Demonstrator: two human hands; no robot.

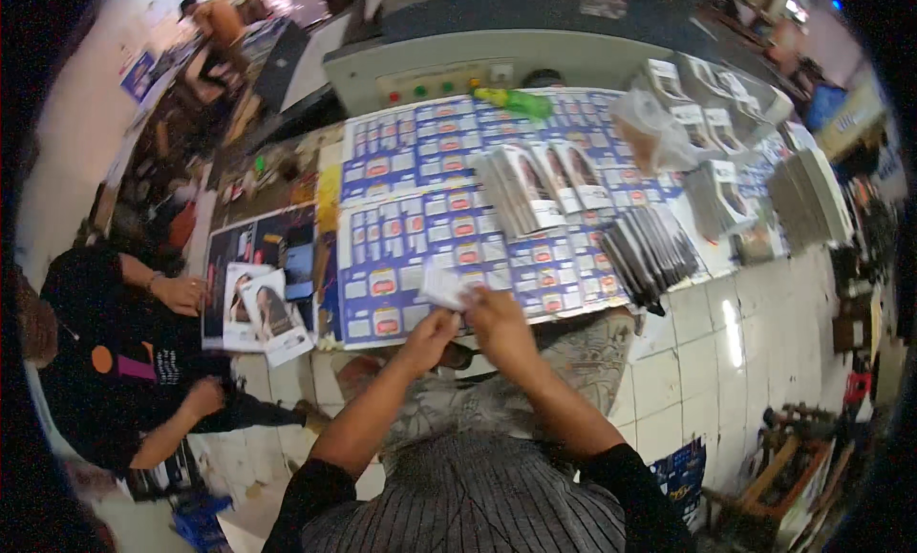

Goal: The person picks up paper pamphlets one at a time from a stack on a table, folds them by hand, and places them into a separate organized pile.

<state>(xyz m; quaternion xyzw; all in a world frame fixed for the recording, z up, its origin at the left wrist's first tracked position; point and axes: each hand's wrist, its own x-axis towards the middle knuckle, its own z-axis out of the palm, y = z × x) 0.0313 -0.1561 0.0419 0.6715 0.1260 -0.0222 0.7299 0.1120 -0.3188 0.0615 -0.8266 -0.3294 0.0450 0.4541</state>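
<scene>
A small white printed piece of paper or thin card (443, 284) is held over the front edge of the table, blurred by motion. My right hand (501, 328) pinches its near right end. My left hand (430, 343) is closed just left of the right one, its fingertips at the paper's lower edge. Beneath lies a blue-and-white printed sheet (411, 185) covering the tabletop. Beyond my hands sit stacks of flat white-and-dark printed packs (525, 185). A fanned row of dark-edged packs (650, 252) lies to their right.
Clear plastic bags (654, 133) and more pack stacks (721, 200) crowd the right side. A green bottle (521, 102) lies near a grey machine panel (430, 71) at the back. At left, a co-worker in black (105, 362) sits by loose packs (272, 314) and a phone (299, 265).
</scene>
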